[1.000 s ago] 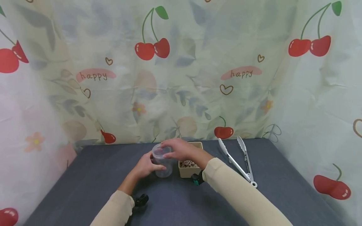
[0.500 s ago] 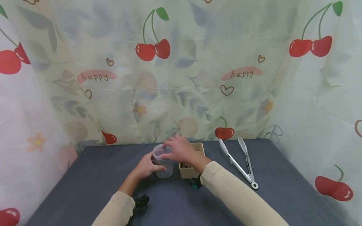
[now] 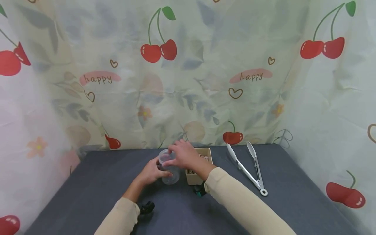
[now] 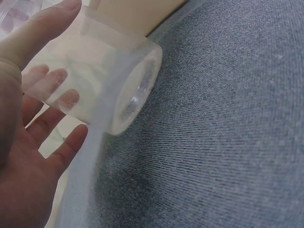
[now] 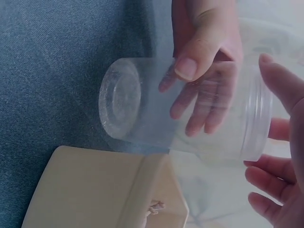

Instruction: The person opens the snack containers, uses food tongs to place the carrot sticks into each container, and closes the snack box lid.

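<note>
A clear, see-through plastic jar (image 3: 171, 178) is upright at the dark cloth, left of the middle of the table. My left hand (image 3: 151, 171) grips its side, the thumb in front and the fingers round the back, as the right wrist view shows. At the top is a clear ridged screw lid (image 5: 259, 114). My right hand (image 3: 184, 156) holds the lid from above, its thumb and fingers on opposite sides of the edge. Nothing shows inside the jar (image 4: 95, 71). Whether its base fully touches the cloth is hard to tell.
Just right of the jar stands a beige box (image 3: 194, 179) with brownish-white pieces inside, partly hidden by my right forearm. Silver tongs (image 3: 246, 171) lie spread further right. A patterned curtain (image 3: 188, 81) closes off the back and sides of the table.
My right hand has turned a little on the lid, its wrist shifting left, so more of the box's contents shows. The left hand and the jar keep their place.
</note>
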The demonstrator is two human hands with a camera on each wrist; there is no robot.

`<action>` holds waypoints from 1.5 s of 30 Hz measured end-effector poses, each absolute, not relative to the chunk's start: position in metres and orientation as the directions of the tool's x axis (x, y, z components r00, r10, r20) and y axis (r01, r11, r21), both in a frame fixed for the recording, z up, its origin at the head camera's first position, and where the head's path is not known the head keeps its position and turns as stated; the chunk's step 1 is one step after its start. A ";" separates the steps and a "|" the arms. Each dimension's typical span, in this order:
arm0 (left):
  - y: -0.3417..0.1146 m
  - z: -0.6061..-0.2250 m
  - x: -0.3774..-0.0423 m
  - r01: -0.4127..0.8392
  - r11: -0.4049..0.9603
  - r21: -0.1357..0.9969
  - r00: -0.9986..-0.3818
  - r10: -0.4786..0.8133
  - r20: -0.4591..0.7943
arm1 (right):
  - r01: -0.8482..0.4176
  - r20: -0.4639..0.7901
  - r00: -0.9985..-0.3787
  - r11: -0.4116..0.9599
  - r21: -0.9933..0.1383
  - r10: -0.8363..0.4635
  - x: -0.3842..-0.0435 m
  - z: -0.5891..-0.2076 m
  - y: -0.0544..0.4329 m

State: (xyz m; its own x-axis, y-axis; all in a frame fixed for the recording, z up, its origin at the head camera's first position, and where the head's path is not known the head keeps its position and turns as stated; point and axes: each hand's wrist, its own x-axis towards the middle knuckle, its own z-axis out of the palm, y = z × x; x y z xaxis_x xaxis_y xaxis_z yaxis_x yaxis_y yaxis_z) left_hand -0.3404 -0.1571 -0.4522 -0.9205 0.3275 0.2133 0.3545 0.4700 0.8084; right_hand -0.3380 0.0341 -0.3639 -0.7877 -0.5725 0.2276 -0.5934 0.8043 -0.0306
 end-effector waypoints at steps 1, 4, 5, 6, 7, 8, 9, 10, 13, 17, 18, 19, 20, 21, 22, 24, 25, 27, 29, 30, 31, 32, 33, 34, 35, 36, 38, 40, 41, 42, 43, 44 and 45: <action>-0.157 -0.452 -0.340 0.354 0.471 0.808 -0.921 0.327 0.213 | -0.594 0.223 -0.788 0.804 -0.034 -0.574 -0.338 -0.363 0.034; -0.157 -0.452 -0.340 0.352 0.468 0.811 -0.921 0.326 0.212 | -0.600 0.212 -0.787 0.799 -0.045 -0.579 -0.337 -0.361 0.034; -0.157 -0.452 -0.341 0.353 0.464 0.813 -0.921 0.327 0.213 | -0.604 0.209 -0.785 0.796 -0.047 -0.583 -0.337 -0.360 0.034; -0.157 -0.452 -0.341 0.353 0.463 0.813 -0.921 0.326 0.214 | -0.607 0.207 -0.783 0.793 -0.051 -0.587 -0.336 -0.360 0.034; -0.156 -0.452 -0.341 0.352 0.461 0.814 -0.921 0.327 0.214 | -0.610 0.203 -0.782 0.791 -0.052 -0.590 -0.336 -0.359 0.035; -0.156 -0.453 -0.341 0.352 0.459 0.815 -0.921 0.327 0.214 | -0.614 0.200 -0.779 0.787 -0.054 -0.594 -0.336 -0.358 0.035; -0.156 -0.453 -0.341 0.353 0.457 0.817 -0.920 0.327 0.215 | -0.619 0.195 -0.776 0.783 -0.057 -0.599 -0.336 -0.358 0.036; -0.156 -0.453 -0.341 0.353 0.453 0.819 -0.920 0.327 0.216 | -0.624 0.190 -0.773 0.779 -0.059 -0.605 -0.336 -0.357 0.036; -0.156 -0.453 -0.340 0.358 0.446 0.820 -0.918 0.329 0.222 | -0.639 0.175 -0.764 0.766 -0.068 -0.621 -0.337 -0.355 0.037; -0.157 -0.454 -0.341 0.362 0.436 0.824 -0.915 0.335 0.225 | -0.661 0.165 -0.746 0.747 -0.067 -0.645 -0.338 -0.353 0.038; -0.157 -0.455 -0.340 0.362 0.434 0.825 -0.914 0.336 0.225 | -0.669 0.165 -0.739 0.740 -0.068 -0.653 -0.338 -0.352 0.038; -0.158 -0.455 -0.340 0.361 0.433 0.826 -0.915 0.336 0.223 | -0.677 0.163 -0.732 0.733 -0.066 -0.661 -0.338 -0.352 0.038; -0.158 -0.455 -0.339 0.355 0.434 0.828 -0.917 0.332 0.220 | -0.684 0.159 -0.726 0.726 -0.069 -0.669 -0.338 -0.352 0.038; -0.159 -0.455 -0.339 0.350 0.432 0.831 -0.919 0.329 0.216 | -0.692 0.159 -0.719 0.718 -0.073 -0.676 -0.338 -0.352 0.038; -0.159 -0.455 -0.339 0.345 0.434 0.832 -0.921 0.327 0.211 | -0.698 0.154 -0.714 0.712 -0.079 -0.683 -0.339 -0.352 0.038; -0.159 -0.455 -0.339 0.346 0.443 0.827 -0.921 0.327 0.210 | -0.705 0.145 -0.708 0.703 -0.091 -0.691 -0.339 -0.352 0.039; -0.159 -0.455 -0.340 0.345 0.447 0.825 -0.922 0.325 0.210 | -0.707 0.140 -0.706 0.701 -0.094 -0.694 -0.340 -0.352 0.040; -0.158 -0.454 -0.341 0.344 0.451 0.824 -0.922 0.326 0.207 | -0.711 0.128 -0.703 0.696 -0.103 -0.699 -0.341 -0.352 0.042; -0.156 -0.454 -0.342 0.344 0.456 0.821 -0.923 0.325 0.207 | -0.716 0.114 -0.698 0.689 -0.110 -0.707 -0.342 -0.351 0.045; -0.155 -0.454 -0.342 0.342 0.455 0.822 -0.923 0.325 0.204 | -0.720 0.108 -0.694 0.685 -0.112 -0.712 -0.342 -0.351 0.047; -0.155 -0.454 -0.342 0.339 0.455 0.824 -0.924 0.325 0.200 | -0.724 0.100 -0.690 0.681 -0.109 -0.717 -0.343 -0.350 0.049; -0.154 -0.453 -0.342 0.334 0.457 0.825 -0.926 0.325 0.195 | -0.728 0.095 -0.685 0.677 -0.106 -0.722 -0.343 -0.349 0.050; -0.153 -0.453 -0.342 0.330 0.456 0.826 -0.926 0.326 0.190 | -0.734 0.088 -0.679 0.672 -0.101 -0.729 -0.343 -0.349 0.052; -0.153 -0.454 -0.342 0.328 0.458 0.826 -0.926 0.327 0.187 | -0.738 0.081 -0.674 0.667 -0.096 -0.734 -0.343 -0.349 0.054; -0.153 -0.454 -0.342 0.327 0.461 0.825 -0.926 0.328 0.184 | -0.744 0.076 -0.668 0.662 -0.092 -0.740 -0.343 -0.349 0.055; -0.153 -0.455 -0.342 0.325 0.462 0.825 -0.927 0.329 0.181 | -0.746 0.067 -0.665 0.660 -0.087 -0.744 -0.342 -0.349 0.056; -0.153 -0.455 -0.341 0.324 0.466 0.823 -0.928 0.327 0.180 | -0.754 0.055 -0.656 0.651 -0.086 -0.752 -0.342 -0.349 0.058; -0.154 -0.456 -0.341 0.327 0.467 0.822 -0.927 0.327 0.184 | -0.758 0.046 -0.651 0.646 -0.090 -0.758 -0.342 -0.348 0.058; -0.154 -0.455 -0.340 0.327 0.464 0.824 -0.927 0.327 0.183 | -0.759 0.045 -0.650 0.645 -0.091 -0.759 -0.342 -0.347 0.058; -0.154 -0.455 -0.340 0.326 0.461 0.826 -0.927 0.327 0.184 | -0.760 0.043 -0.648 0.643 -0.090 -0.760 -0.342 -0.347 0.058; -0.155 -0.454 -0.340 0.325 0.458 0.827 -0.927 0.326 0.184 | -0.763 0.043 -0.646 0.641 -0.091 -0.762 -0.343 -0.346 0.058; -0.155 -0.454 -0.340 0.323 0.457 0.829 -0.928 0.324 0.183 | -0.764 0.044 -0.644 0.639 -0.090 -0.764 -0.343 -0.346 0.058; -0.155 -0.453 -0.341 0.321 0.457 0.830 -0.929 0.322 0.182 | -0.766 0.045 -0.642 0.637 -0.091 -0.765 -0.343 -0.345 0.057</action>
State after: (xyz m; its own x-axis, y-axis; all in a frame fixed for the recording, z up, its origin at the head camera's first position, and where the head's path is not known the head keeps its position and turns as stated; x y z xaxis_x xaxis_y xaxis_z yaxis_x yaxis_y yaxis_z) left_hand -0.3405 -0.1551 -0.4532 -0.9289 0.3222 0.1824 0.3212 0.4566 0.8296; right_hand -0.3433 0.0574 -0.3452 -0.6421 -0.7653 0.0453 -0.7655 0.6369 -0.0912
